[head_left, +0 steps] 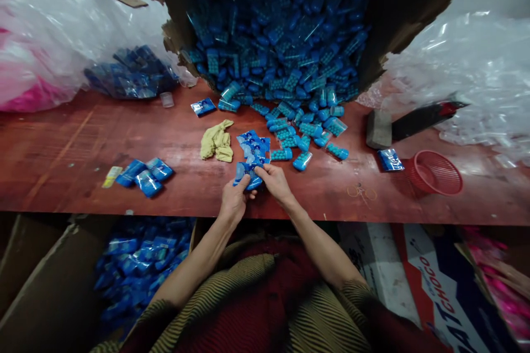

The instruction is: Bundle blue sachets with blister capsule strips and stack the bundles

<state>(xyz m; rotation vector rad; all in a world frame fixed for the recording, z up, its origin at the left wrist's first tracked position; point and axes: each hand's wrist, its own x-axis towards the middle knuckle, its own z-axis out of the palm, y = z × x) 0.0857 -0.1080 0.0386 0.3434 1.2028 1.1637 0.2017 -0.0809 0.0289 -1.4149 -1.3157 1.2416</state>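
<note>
My left hand (235,199) pinches the lower left of a small blue printed packet (249,181) close to the table's front edge. The fingers of my right hand (276,183) are closed on the same packet's upper right. Just beyond it lie more blue printed packets (255,146), loosely overlapping. A crumpled yellow cloth-like piece (217,140) rests to their left. To their right are several small clear bottles with blue caps and blue beads inside (310,129), spilling from a heap. Whether anything is inside the held packet is hidden.
A torn cardboard box (381,27) full of blue bottles stands at the back. Three filled blue packets (148,182) lie left. On the right are a hammer-like tool (379,128), a red basket (436,174) and rubber bands (361,193). A box of blue packets (141,265) sits below the edge.
</note>
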